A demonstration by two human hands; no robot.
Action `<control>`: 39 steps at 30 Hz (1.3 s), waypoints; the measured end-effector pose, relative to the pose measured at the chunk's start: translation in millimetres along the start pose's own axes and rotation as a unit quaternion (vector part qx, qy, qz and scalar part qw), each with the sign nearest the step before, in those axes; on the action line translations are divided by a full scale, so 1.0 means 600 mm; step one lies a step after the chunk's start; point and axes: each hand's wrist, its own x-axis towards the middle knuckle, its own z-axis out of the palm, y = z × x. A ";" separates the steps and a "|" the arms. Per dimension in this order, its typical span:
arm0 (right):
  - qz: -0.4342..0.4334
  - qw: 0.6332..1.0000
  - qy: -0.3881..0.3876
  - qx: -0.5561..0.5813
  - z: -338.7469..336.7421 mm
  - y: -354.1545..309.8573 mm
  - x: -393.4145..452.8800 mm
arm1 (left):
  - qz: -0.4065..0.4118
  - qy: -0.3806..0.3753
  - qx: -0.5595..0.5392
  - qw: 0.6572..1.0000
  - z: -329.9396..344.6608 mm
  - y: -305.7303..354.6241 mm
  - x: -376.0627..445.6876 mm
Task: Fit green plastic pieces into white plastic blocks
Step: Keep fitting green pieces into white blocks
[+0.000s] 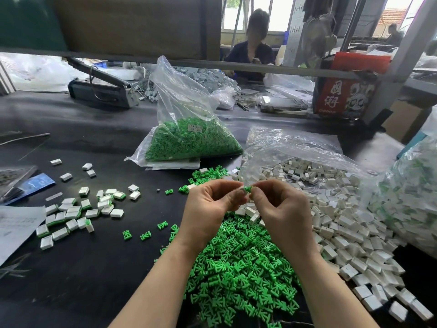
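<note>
Mid-fit, by the look of it: both hands raised above the dark surface [78, 268], meeting at the fingertips. Right hand [281, 207] pinching a green piece [247, 188] between thumb and forefinger; left hand [210, 204] curled round what seems to be a white block [241, 187], only a sliver showing at the fingertips. Green piece apparently touching the block's end, not yet seated.

Next move, judged from this: lining the green piece up with the block's opening, then pressing straight in until flush. Likely little tolerance for tilt, given how small both parts are.

Supply close below: loose green pile [238, 263] directly under the wrists, white blocks heap [335, 223] spilling from a clear bag to the right. Finished blocks [71, 214], green edges showing on several, scattered to the left. Sealed bag of green pieces [191, 138] further back, well apart from the hands.

Hard to make out: the block's opening and orientation, hidden behind the fingers; how deep the green piece already sits; whether either palm conceals spare parts. Lower end of the green pile cut off by the frame.
</note>
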 end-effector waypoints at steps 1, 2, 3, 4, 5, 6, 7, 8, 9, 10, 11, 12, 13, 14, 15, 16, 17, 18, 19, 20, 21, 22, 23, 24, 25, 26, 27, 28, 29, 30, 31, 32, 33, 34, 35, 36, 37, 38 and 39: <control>-0.007 1.000 0.010 -0.012 0.000 0.001 -0.001 | 0.007 -0.002 0.009 1.000 0.001 0.000 -0.001; -0.015 1.000 0.017 -0.017 0.001 0.001 -0.002 | 0.014 -0.002 0.017 1.000 0.001 0.000 -0.001; -0.023 0.999 0.023 -0.021 0.001 0.000 -0.002 | 0.019 -0.001 0.023 1.000 0.001 0.001 -0.002; -0.030 0.999 0.028 -0.024 0.001 0.000 -0.003 | 0.023 0.001 0.026 0.999 0.001 0.001 -0.002; -0.035 0.999 0.030 -0.025 0.002 -0.001 -0.004 | 0.025 0.001 0.029 0.999 0.001 0.001 -0.002; -0.037 0.999 0.030 -0.023 0.002 -0.001 -0.004 | 0.027 0.000 0.032 0.999 0.001 0.002 -0.003; -0.036 0.999 0.030 -0.019 0.003 -0.001 -0.004 | 0.032 -0.002 0.038 0.999 0.001 0.002 -0.003; -0.033 0.999 0.028 -0.015 0.003 0.000 -0.003 | 0.038 -0.006 0.049 0.998 0.000 0.002 -0.003; -0.029 0.999 0.024 -0.011 0.002 0.000 -0.003 | 0.044 -0.009 0.062 0.997 -0.001 0.001 -0.003; -0.025 1.000 0.017 -0.008 0.002 0.000 -0.002 | 0.051 -0.011 0.076 0.996 -0.002 0.000 -0.003; -0.022 1.000 0.008 -0.005 0.001 0.000 -0.001 | 0.056 -0.012 0.090 0.994 -0.003 0.000 -0.003; -0.021 1.000 -0.002 -0.003 0.001 0.001 0.000 | 0.061 -0.012 0.101 0.993 -0.004 -0.001 -0.003; -0.023 1.000 -0.010 -0.002 0.000 0.001 0.000 | 0.065 -0.011 0.110 0.992 -0.005 -0.002 -0.003; -0.026 1.000 -0.016 -0.005 -0.001 0.001 0.000 | 0.067 -0.011 0.119 0.991 -0.006 -0.004 -0.003; -0.029 0.999 -0.021 -0.009 -0.002 0.002 0.000 | 0.069 -0.011 0.128 0.989 -0.007 -0.004 -0.004; -0.032 0.999 -0.027 -0.015 -0.003 0.002 0.001 | 0.071 -0.012 0.139 0.988 -0.007 -0.005 -0.004; -0.035 0.999 -0.035 -0.022 -0.004 0.003 0.001 | 0.073 -0.014 0.150 0.986 -0.008 -0.006 -0.004; -0.036 0.998 -0.040 -0.025 -0.005 0.004 0.002 | 0.075 -0.016 0.159 0.984 -0.009 -0.007 -0.005; -0.034 0.998 -0.042 -0.021 -0.006 0.005 0.002 | 0.076 -0.016 0.165 0.983 -0.010 -0.007 -0.005; -0.031 0.998 -0.044 -0.015 -0.007 0.005 0.003 | 0.077 -0.015 0.167 0.983 -0.011 -0.008 -0.005; -0.030 0.999 -0.045 -0.009 -0.008 0.006 0.003 | 0.077 -0.015 0.168 0.983 -0.011 -0.007 -0.005; -0.032 0.998 -0.047 -0.007 -0.007 0.006 0.003 | 0.077 -0.016 0.169 0.982 -0.012 -0.007 -0.005; -0.034 0.998 -0.050 -0.008 -0.007 0.005 0.003 | 0.078 -0.018 0.171 0.982 -0.012 -0.007 -0.006; -0.037 0.998 -0.053 -0.009 -0.007 0.005 0.003 | 0.078 -0.019 0.172 0.982 -0.013 -0.008 -0.006; -0.038 0.998 -0.055 -0.008 -0.006 0.005 0.003 | 0.078 -0.019 0.172 0.982 -0.014 -0.008 -0.005; -0.038 0.998 -0.058 -0.007 -0.006 0.006 0.003 | 0.076 -0.020 0.171 0.982 -0.014 -0.008 -0.005; -0.038 0.997 -0.062 -0.005 -0.007 0.006 0.003 | 0.074 -0.021 0.171 0.982 -0.015 -0.009 -0.005; -0.036 0.997 -0.065 -0.004 -0.006 0.007 0.003 | 0.072 -0.023 0.173 0.982 -0.016 -0.009 -0.005; -0.033 0.997 -0.068 -0.004 -0.007 0.008 0.002 | 0.073 -0.024 0.176 0.981 -0.016 -0.009 -0.004; -0.032 0.997 -0.069 -0.004 -0.007 0.008 0.002 | 0.074 -0.026 0.179 0.981 -0.017 -0.008 -0.004; -0.032 0.997 -0.069 -0.002 -0.007 0.009 0.002 | 0.075 -0.027 0.179 0.981 -0.018 -0.008 -0.004; -0.033 0.997 -0.070 -0.001 -0.007 0.010 0.003 | 0.075 -0.028 0.178 0.981 -0.018 -0.008 -0.004; -0.037 0.997 -0.070 -0.002 -0.007 0.010 0.003 | 0.074 -0.029 0.176 0.981 -0.018 -0.007 -0.004; -0.042 0.997 -0.071 -0.005 -0.007 0.011 0.003 | 0.073 -0.029 0.175 0.981 -0.018 -0.007 -0.004; -0.049 0.996 -0.071 -0.012 -0.007 0.012 0.003 | 0.073 -0.029 0.175 0.981 -0.018 -0.006 -0.004; -0.056 0.996 -0.071 -0.022 -0.008 0.013 0.003 | 0.072 -0.028 0.176 0.981 -0.018 -0.006 -0.004; -0.063 0.995 -0.070 -0.034 -0.008 0.015 0.002 | 0.072 -0.028 0.176 0.981 -0.018 -0.006 -0.005; -0.069 0.994 -0.068 -0.046 -0.008 0.016 0.002 | 0.072 -0.028 0.177 0.981 -0.018 -0.006 -0.005; -0.074 0.994 -0.066 -0.055 -0.008 0.017 0.003 | 0.072 -0.028 0.179 0.981 -0.018 -0.006 -0.005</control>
